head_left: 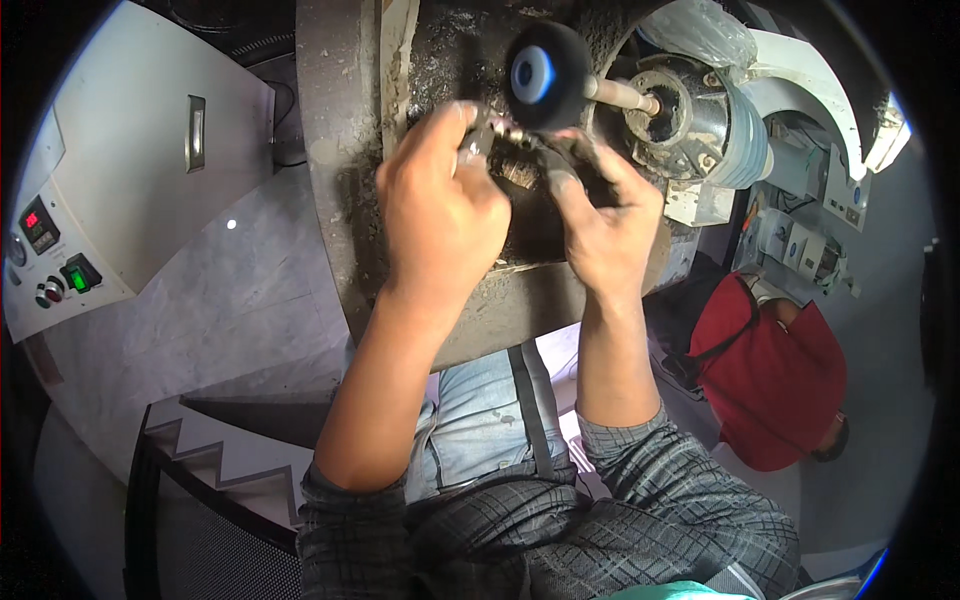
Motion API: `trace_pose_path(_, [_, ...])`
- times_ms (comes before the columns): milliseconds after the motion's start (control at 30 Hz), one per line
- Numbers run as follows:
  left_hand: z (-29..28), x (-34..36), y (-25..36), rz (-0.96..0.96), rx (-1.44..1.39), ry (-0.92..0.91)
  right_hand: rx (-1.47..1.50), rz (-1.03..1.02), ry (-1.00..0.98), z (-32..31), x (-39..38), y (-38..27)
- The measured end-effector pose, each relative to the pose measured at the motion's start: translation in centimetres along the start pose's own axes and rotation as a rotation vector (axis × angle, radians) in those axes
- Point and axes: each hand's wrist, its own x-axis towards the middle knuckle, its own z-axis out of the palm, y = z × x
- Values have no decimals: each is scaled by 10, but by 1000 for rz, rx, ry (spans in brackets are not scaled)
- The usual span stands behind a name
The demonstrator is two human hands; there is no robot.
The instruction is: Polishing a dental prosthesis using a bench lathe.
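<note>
Both of my hands are raised into the grimy housing of a motorized wheel. My left hand (440,205) is closed, thumb and forefinger pinched on a small metal piece (508,130) just below the dark round wheel (550,75) with its blue-and-white centre. My right hand (610,215) has its fingers bent onto the same piece from the right; its fingertips look dark and slightly blurred. The piece's exact shape is too small to make out. The wheel sits on a shaft (620,95) running from the motor (705,130).
A grey cabinet (150,140) with buttons and a display stands left. A plastic bag (700,35) lies above the motor. Another person in red (770,380) is bent over at lower right. A dark-framed metal stand (220,480) is at lower left. The housing's edge (340,200) runs beside my left arm.
</note>
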Motion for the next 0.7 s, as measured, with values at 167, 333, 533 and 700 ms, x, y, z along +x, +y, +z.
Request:
trace_pose_path(167, [-8, -24, 2, 20, -78, -49, 221, -349, -25, -21, -11, 5])
trace_pose_path(333, [3, -28, -2, -102, -241, -45, -247, -325, -227, 0, -3, -3])
trace_pose_path(533, [20, -2, 1, -149, -162, 12, -371, -332, -91, -5, 16, 10])
trace_pose_path(700, [21, 10, -1, -190, -50, 41, -433, -262, -117, 3, 26, 3])
